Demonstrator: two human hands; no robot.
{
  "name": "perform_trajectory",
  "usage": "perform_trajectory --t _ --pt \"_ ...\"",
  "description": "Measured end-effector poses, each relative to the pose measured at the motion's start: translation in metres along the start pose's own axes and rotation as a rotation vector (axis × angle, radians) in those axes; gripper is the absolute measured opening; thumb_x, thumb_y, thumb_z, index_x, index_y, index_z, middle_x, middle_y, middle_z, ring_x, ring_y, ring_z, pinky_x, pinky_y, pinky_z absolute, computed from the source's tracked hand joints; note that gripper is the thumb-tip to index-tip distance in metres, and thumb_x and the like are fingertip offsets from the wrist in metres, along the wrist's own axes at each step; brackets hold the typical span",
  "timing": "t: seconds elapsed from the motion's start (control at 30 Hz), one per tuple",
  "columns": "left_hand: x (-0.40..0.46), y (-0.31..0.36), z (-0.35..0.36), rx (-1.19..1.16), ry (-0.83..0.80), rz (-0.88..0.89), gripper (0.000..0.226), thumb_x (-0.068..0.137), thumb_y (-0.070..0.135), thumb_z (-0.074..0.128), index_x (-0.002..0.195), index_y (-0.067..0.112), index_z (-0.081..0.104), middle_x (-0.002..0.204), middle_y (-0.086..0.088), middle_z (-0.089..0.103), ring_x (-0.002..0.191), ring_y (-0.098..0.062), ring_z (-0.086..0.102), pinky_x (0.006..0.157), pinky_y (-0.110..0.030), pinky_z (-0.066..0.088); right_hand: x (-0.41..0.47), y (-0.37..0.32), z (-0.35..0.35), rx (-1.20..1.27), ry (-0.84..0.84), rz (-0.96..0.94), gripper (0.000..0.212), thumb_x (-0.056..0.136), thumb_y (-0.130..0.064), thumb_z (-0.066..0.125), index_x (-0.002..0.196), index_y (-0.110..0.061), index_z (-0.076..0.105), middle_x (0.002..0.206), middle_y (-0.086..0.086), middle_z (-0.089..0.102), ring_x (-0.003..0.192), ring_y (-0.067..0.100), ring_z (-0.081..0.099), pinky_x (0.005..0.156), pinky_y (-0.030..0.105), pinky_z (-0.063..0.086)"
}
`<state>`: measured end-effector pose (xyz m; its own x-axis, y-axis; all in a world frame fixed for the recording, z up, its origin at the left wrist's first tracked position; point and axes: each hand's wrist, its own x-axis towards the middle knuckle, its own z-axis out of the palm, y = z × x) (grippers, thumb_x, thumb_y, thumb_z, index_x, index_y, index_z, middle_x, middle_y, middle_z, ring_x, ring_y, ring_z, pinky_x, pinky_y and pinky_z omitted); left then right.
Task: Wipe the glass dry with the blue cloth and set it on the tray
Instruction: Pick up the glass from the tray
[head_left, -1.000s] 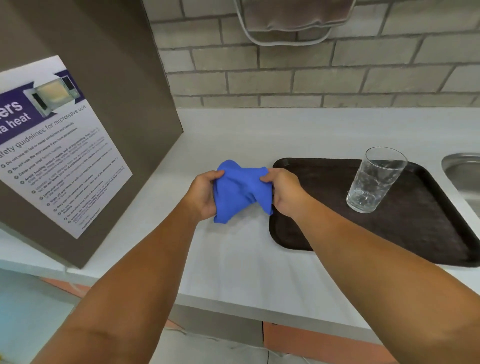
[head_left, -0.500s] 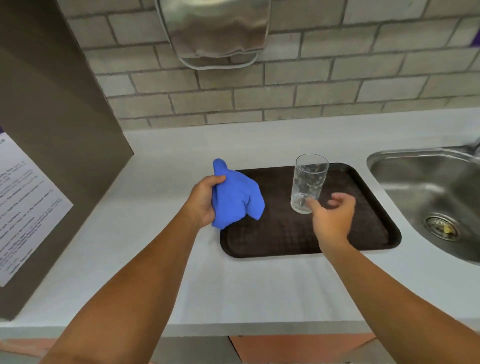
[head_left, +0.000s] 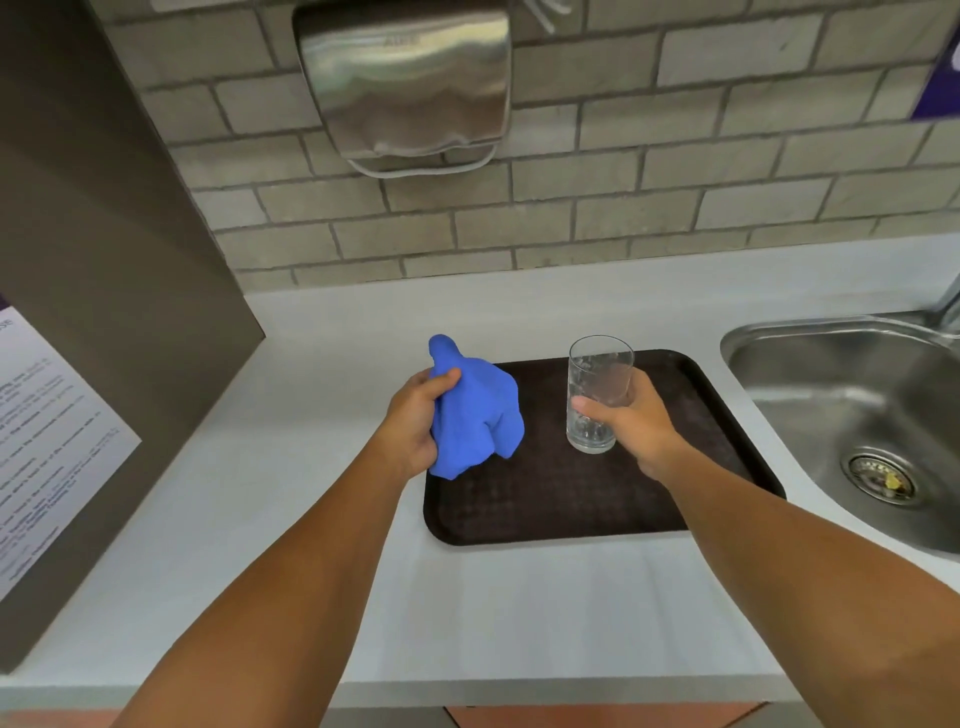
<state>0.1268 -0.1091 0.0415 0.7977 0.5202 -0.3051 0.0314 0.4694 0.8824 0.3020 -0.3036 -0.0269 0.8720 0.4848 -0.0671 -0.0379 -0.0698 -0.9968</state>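
Your right fingers (head_left: 613, 382) are wrapped around the lower half of the glass (head_left: 597, 392), thumb across the near side and the rest curled behind it, seen through the clear wall. The glass stands upright over the back part of the dark brown tray (head_left: 571, 509); you cannot tell whether its base touches the tray or sits just above it. Your right hand (head_left: 631, 421) reaches in from the near right.

Your left fingers (head_left: 441, 382) are closed on the blue cloth (head_left: 475, 415), thumb pressed over its upper part. The cloth is bunched, one end poking up above your left hand (head_left: 415, 421), the rest hanging over the tray's left back corner.

The tray lies flat on the white counter (head_left: 493, 613). To its right is a steel sink (head_left: 831, 395) set into the counter. On the brick wall (head_left: 675, 197) behind hangs a metal dispenser (head_left: 405, 83), and a grey cabinet (head_left: 104, 260) with a printed notice (head_left: 47, 441) stands at the left.
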Motion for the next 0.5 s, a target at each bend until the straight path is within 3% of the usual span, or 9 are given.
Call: perform_trajectory --t 0.13,0.33,0.5 --pt "-0.0020 -0.0002 0.0003 -0.006 0.015 -0.011 0.045 0.097 0.022 0.054 0.137 0.000 0.049 0.138 -0.023 0.054 0.127 -0.036 0.052 0.106 -0.046 0.042 0.0011 0.0053 -0.0024 0.025 -0.011 -0.005 0.058 0.073 -0.020 0.088 0.119 -0.032 0.055 0.112 -0.011 0.068 0.100 0.004 0.065 0.077 0.023 0.050" --pt "-0.0022 -0.0025 0.0020 0.003 0.026 -0.013 0.044 0.096 0.023 0.056 0.134 0.001 0.051 0.135 -0.022 0.057 0.124 -0.035 0.055 0.102 -0.044 0.045 0.0058 0.0097 -0.0057 0.015 -0.043 -0.009 0.057 0.074 -0.025 0.088 0.122 -0.029 0.058 0.116 -0.006 0.070 0.105 0.011 0.067 0.087 0.032 0.052" --pt "-0.0042 -0.0036 0.0046 0.007 0.025 -0.026 0.043 0.096 0.024 0.056 0.132 0.001 0.054 0.132 -0.021 0.060 0.120 -0.033 0.057 0.097 -0.041 0.048 0.0039 0.0029 -0.0046 0.144 -0.027 0.024 0.038 0.081 -0.026 0.081 0.114 -0.028 0.063 0.111 -0.006 0.071 0.101 0.010 0.068 0.077 0.024 0.050"
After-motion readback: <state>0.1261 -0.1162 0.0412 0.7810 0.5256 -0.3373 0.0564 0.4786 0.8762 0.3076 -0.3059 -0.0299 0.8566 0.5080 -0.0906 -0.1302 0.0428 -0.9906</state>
